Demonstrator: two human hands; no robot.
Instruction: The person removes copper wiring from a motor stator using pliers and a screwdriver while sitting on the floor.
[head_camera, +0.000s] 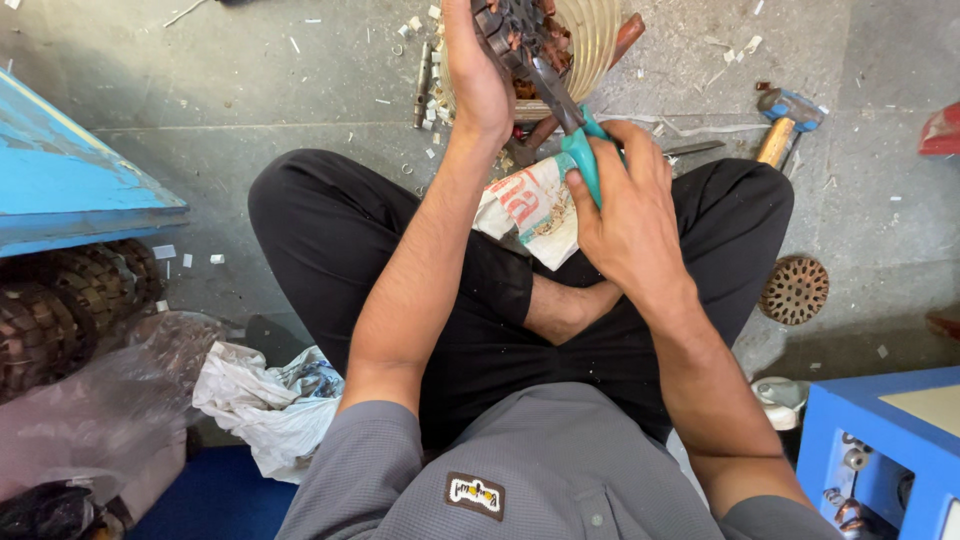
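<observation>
While we sit cross-legged on the concrete floor (250, 90), our left hand (478, 75) grips the motor stator (520, 35), a dark slotted iron ring with copper windings, at the top edge of the view, its fingers wrapped shut around the ring's near side. Our right hand (625, 205) is closed around the teal handles of a pair of pliers (565, 120), the fingers curled tight over the grips, and the dark nose of the tool points up and left into the stator, reaching the copper just beside our left palm. The stator thus sits between the left fingers and the pliers' tip, above our knees. Under the hands a folded printed sack (530, 205) lies across our lap. A hammer (785, 125) with a wooden handle rests on the floor to the right, and a round perforated disc (795, 290) lies near our right knee. More stators (60, 300) are stacked at the left beneath a blue shelf (70, 180).
</observation>
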